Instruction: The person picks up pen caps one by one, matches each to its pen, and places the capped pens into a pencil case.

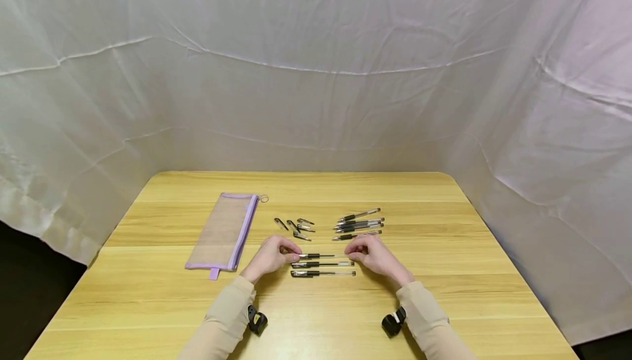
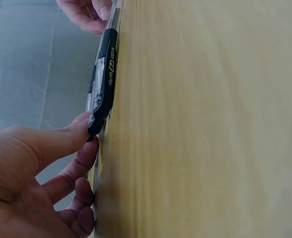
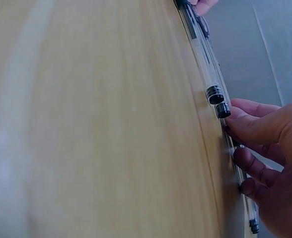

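Note:
Both hands hold one clear-barrelled gel pen (image 1: pixel 323 256) lying crosswise at the middle of the table. My left hand (image 1: pixel 272 254) pinches its capped end between thumb and fingers. At its tail end, my right hand (image 1: pixel 376 253) has thumb and fingertips closed on it. Two more capped gel pens lie parallel on the near side, one close by (image 1: pixel 316 264) and one nearest me (image 1: pixel 321 274). In the left wrist view, the black grip of a pen (image 2: pixel 108 74) carries white lettering. The right wrist view shows black end plugs (image 3: pixel 215 95) beside the right thumb.
Several loose pen caps (image 1: pixel 304 228) lie beyond the left hand. Several uncapped pens (image 1: pixel 359 222) lie beyond the right hand, roughly side by side. A mesh zip pouch (image 1: pixel 222 228) with lavender edging lies flat to the left. Pale curtains (image 1: pixel 316 107) hang around the wooden table (image 1: pixel 316 316).

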`<state>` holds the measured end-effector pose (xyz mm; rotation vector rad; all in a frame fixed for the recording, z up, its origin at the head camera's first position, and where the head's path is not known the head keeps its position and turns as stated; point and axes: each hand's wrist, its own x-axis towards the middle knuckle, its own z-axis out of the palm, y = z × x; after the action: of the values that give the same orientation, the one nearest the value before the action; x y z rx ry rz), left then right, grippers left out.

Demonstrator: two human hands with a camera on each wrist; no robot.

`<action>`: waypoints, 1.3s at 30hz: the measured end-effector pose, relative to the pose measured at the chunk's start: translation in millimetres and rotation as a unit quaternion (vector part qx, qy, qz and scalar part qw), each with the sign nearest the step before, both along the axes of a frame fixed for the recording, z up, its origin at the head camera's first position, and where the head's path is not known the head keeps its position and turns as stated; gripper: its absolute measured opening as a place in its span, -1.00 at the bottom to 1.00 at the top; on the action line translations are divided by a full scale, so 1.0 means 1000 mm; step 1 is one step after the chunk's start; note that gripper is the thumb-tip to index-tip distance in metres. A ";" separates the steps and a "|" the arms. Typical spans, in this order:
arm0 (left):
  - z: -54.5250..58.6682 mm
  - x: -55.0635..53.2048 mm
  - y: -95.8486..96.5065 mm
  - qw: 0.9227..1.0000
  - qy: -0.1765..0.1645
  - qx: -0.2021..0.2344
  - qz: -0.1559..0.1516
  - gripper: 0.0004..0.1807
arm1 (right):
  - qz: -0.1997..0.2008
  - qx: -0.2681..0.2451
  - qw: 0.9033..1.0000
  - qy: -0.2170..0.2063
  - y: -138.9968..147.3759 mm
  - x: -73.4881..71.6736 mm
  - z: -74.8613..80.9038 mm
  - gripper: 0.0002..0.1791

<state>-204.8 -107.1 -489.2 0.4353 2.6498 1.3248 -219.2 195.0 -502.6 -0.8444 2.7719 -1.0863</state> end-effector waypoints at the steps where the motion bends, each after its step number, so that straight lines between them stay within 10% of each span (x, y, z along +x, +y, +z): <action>1: 0.000 0.000 0.000 1.000 -0.001 0.000 0.001 -0.91 | 0.000 0.000 1.000 -0.001 0.000 0.000 0.000 -0.89; 7: -0.001 0.000 0.000 1.000 -0.010 0.004 0.007 -0.88 | -0.017 -0.019 1.000 -0.011 0.003 0.000 0.001 -0.87; 19: -0.004 -0.001 -0.004 0.999 -0.001 0.040 0.016 -0.82 | -0.205 -0.066 0.976 0.044 0.023 -0.010 -0.003 -0.58; 39: -0.004 -0.001 -0.007 0.998 0.001 0.056 0.011 -0.81 | -0.225 -0.011 0.974 0.002 0.029 -0.011 -0.005 -0.68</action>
<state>-205.7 -113.6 -493.0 0.4218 2.5973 1.4868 -230.6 223.5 -507.9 -0.2121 3.0409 -1.1642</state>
